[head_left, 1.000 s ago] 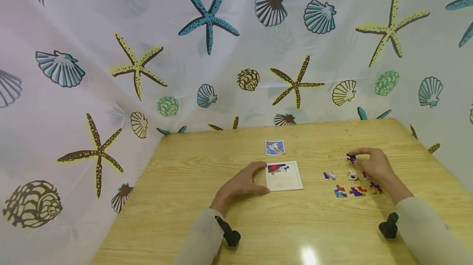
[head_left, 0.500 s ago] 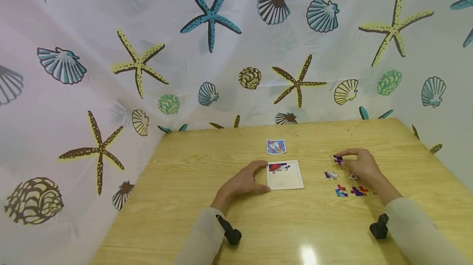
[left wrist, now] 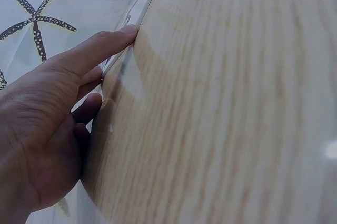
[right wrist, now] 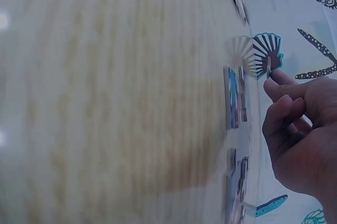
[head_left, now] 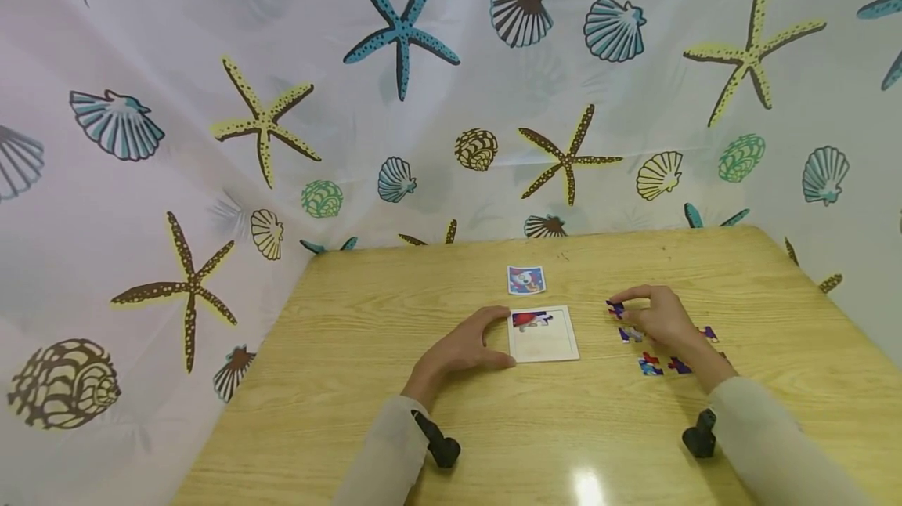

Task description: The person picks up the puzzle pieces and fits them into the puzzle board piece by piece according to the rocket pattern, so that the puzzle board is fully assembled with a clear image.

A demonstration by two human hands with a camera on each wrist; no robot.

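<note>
A white square puzzle tray (head_left: pixel 550 345) lies flat on the table, with joined red, purple and white pieces (head_left: pixel 530 319) in its upper left corner. My left hand (head_left: pixel 465 345) holds the tray at its left side, thumb at the lower corner and index finger at the upper one. Between thumb and index finger, my right hand (head_left: pixel 665 320) pinches a dark purple puzzle piece (head_left: pixel 615 309) to the right of the tray. That piece shows edge-on in the right wrist view. Below the right hand lie several loose puzzle pieces (head_left: pixel 650 364), some partly hidden by the hand and wrist.
A small picture card (head_left: pixel 526 280) of a white cartoon figure lies behind the tray. The wooden table (head_left: pixel 395 287) ends at a white curtain (head_left: pixel 451 200) printed with shells and starfish. Light glares off the table's front.
My right hand has moved left with the pinched puzzle piece, over the loose pieces and closer to the tray. The left hand stays at the tray's left side.
</note>
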